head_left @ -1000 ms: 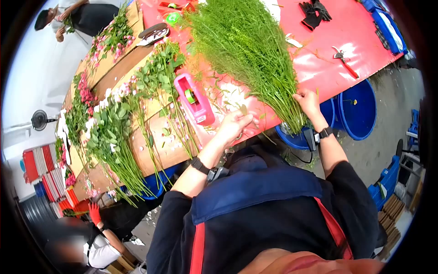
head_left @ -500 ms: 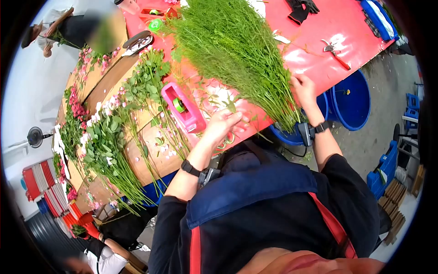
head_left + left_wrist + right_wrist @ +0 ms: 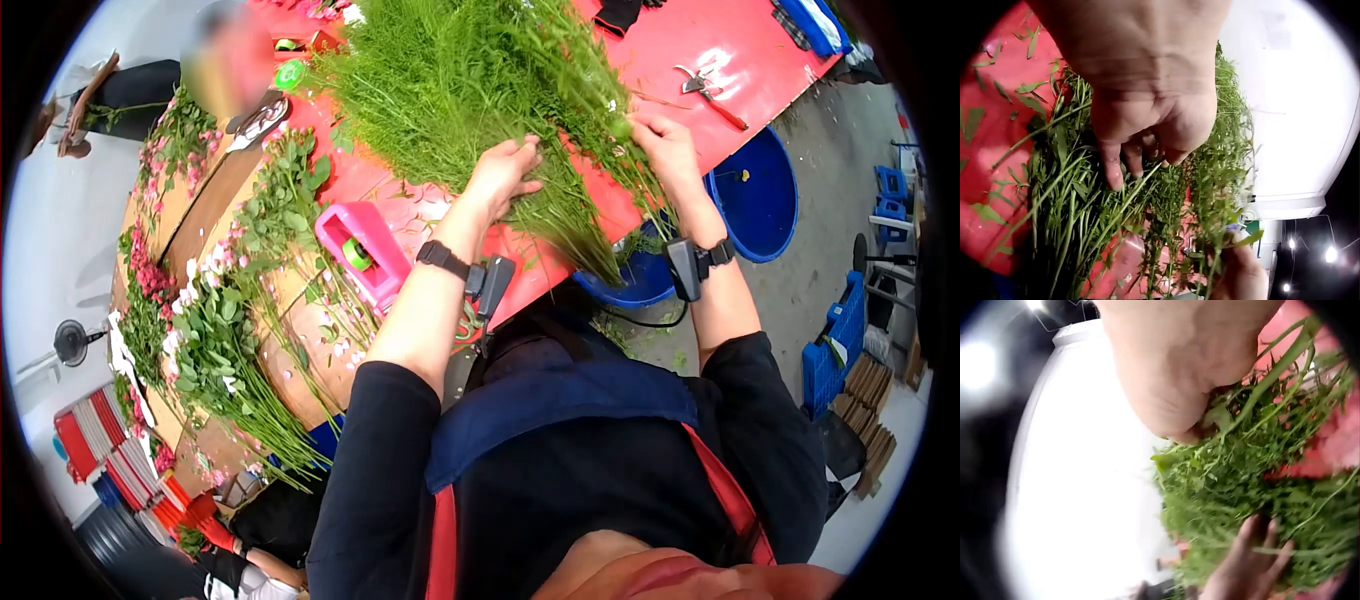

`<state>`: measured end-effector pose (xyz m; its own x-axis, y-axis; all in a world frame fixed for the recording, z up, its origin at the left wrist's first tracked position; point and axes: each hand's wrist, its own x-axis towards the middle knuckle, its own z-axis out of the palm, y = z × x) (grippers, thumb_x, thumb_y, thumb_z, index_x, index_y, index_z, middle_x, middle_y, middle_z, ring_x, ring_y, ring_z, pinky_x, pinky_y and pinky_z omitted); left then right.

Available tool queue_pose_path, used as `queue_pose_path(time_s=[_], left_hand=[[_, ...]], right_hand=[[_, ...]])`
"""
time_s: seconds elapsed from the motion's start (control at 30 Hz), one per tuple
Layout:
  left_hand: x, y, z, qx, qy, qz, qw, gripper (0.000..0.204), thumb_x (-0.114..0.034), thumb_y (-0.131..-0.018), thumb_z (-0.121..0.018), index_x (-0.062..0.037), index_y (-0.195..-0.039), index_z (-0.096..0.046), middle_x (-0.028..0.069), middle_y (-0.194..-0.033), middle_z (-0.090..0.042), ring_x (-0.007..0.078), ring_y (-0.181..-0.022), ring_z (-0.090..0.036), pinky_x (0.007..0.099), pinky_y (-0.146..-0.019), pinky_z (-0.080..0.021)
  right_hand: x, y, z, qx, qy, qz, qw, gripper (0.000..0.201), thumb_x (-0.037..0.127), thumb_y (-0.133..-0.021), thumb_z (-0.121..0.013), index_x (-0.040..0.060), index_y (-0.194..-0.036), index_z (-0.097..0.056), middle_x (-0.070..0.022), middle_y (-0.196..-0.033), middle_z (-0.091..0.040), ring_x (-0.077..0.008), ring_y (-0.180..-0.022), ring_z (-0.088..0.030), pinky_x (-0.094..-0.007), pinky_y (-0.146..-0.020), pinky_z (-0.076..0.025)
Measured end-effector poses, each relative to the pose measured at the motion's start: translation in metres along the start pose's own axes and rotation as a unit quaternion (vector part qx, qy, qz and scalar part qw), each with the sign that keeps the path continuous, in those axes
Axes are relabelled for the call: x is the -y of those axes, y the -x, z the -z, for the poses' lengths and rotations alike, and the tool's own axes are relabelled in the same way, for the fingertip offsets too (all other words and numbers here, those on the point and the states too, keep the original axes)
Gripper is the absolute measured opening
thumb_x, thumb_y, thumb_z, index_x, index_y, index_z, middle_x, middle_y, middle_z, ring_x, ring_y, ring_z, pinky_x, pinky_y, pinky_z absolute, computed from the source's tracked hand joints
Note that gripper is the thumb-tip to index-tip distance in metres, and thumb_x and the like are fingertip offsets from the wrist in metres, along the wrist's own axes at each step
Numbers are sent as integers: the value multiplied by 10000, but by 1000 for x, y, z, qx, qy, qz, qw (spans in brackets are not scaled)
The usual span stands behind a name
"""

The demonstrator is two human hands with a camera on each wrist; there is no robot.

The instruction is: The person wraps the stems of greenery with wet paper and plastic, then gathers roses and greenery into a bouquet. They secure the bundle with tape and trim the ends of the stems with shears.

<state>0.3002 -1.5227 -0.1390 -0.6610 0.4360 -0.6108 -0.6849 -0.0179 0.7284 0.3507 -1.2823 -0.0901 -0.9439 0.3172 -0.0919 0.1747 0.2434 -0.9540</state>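
Head view, greenery (image 3: 470,90) under both hands

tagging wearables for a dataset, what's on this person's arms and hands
Both hands are bare, no gloves: left hand, right hand. Each wrist carries a black strap with a small black camera unit. Black sleeves are pushed up to about the elbows.

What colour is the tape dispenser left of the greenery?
Pink tape dispenser, clearest in the head view.

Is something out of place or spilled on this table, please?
Yes. Loose petals lie scattered on the wooden table beside the pink tape holder, and stem ends of the green bunch stick out over the red table edge.
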Motion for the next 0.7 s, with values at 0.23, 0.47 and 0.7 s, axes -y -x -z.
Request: queue_pose_path(time_s=[0.23, 0.47, 0.7], left_hand=[[-7, 5, 2, 10, 73, -19, 997, 329, -221, -967, -509, -50, -1248, -507, 54, -1322, -508, 227, -1158, -537, 398, -818, -524], [-17, 23, -12, -51, -23, -38, 998, 324, -259, -912, -610, 25, -1065, -583, 125, -1035, -650, 216, -855, -677, 280, -553, -551], [-42, 72, -9, -243, -622, -198, 717, 572, -568, -774, -641, -13, -639, -620, 176, -561, -590, 357, -540, -596, 412, -504, -470]], right_hand=[[-38, 12, 21, -71, 126, 34, 989, 174, 171, -835, -662, -1, -818, -646, -79, -744, -644, -139, -654, -584, -293, -624, -475], [-57, 59, 10, 13, 475, 76, 877, 225, 200, -709, -731, 17, -720, -601, -152, -781, -590, -354, -769, -597, -463, -681, -474], [28, 76, 22, -75, 186, 105, 974, 160, 62, -726, -707, -2, -707, -561, -112, -691, -509, -283, -653, -525, -373, -600, -433]])
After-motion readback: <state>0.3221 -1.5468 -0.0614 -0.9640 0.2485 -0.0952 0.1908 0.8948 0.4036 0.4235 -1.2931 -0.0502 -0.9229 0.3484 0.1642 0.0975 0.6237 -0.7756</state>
